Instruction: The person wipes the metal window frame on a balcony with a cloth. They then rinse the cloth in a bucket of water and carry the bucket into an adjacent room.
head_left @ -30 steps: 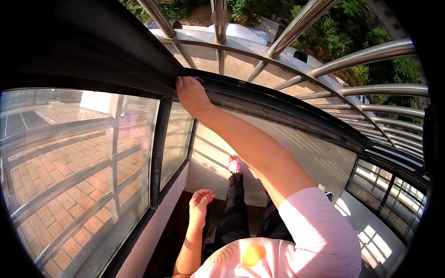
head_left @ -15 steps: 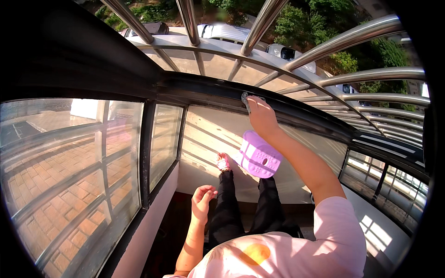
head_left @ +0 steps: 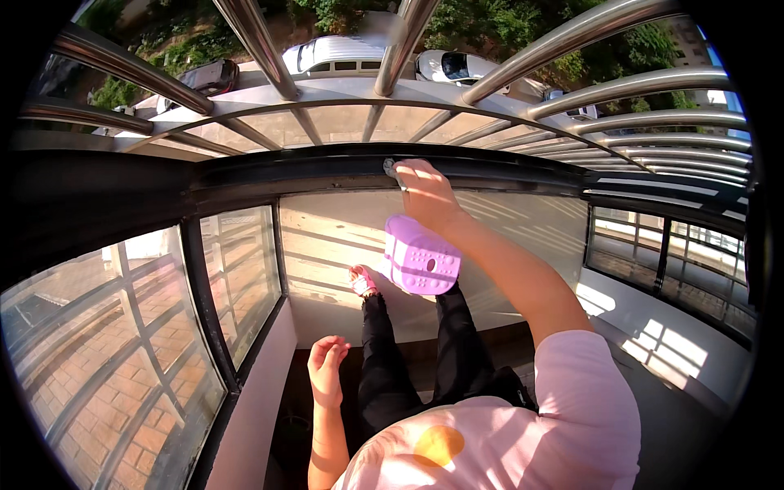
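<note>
A small grey cloth (head_left: 389, 167) lies against the black window-frame rail (head_left: 302, 171), gripped at the top centre of our view. The right hand (head_left: 429, 192) has its fingers (head_left: 418, 170) bent and clamped on it. The cloth looks crumpled; we see only a little of it poking out on the left side of the hand, the rest being covered.

A second ago that hand was at the rail's left corner; now it is well along to the right, and our view has swung to show more of the bars. The left hand (head_left: 327, 374) hangs lower down, its fingers loosely bent with nothing visible in them, as before.

Below the right wrist we see a lilac plastic object (head_left: 408, 245) with raised dots and an oval hole. Near it is a foot in a pink sandal (head_left: 363, 282), below black trousers (head_left: 388, 367). Beyond the rail, curved steel bars (head_left: 396, 49) fan outward above a white van (head_left: 335, 55) and greenery.
</note>
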Demonstrator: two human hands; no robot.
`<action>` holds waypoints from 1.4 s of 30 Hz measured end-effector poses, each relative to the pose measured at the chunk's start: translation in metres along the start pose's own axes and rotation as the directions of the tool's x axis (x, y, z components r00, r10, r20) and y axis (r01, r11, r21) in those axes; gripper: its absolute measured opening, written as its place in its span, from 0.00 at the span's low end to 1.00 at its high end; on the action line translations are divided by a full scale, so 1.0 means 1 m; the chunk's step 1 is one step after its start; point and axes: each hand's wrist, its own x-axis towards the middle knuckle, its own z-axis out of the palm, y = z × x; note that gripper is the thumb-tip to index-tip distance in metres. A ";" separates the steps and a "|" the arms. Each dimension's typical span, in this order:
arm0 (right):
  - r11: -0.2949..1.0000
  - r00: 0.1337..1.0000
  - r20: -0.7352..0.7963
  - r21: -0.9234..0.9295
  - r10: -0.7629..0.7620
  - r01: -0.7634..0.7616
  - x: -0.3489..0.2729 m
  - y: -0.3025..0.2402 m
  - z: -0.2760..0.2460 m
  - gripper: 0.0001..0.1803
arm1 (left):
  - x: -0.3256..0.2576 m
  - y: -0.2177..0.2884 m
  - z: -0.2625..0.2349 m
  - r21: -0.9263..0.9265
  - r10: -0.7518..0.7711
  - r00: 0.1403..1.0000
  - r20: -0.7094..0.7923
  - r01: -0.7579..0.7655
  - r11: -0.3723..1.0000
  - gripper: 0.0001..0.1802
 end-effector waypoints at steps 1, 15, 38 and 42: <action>0.998 0.999 0.042 -0.062 0.035 -0.033 -0.017 0.021 -0.017 0.14 | -0.001 -0.002 0.009 0.002 0.000 1.000 0.019 0.000 1.000 0.06; 0.994 0.983 -0.181 0.107 -0.003 0.023 -0.021 0.036 -0.054 0.15 | -0.013 -0.016 0.063 0.125 0.003 0.996 0.094 -0.014 0.992 0.06; 0.945 0.956 -0.047 -0.144 0.290 -0.294 -0.137 0.189 -0.137 0.13 | -0.024 -0.060 0.139 0.237 -0.077 0.983 0.164 0.037 0.971 0.07; 0.850 0.907 -0.124 -0.315 0.403 -0.421 -0.170 0.238 -0.155 0.14 | -0.026 -0.061 0.139 0.233 -0.018 0.984 0.174 -0.023 0.972 0.07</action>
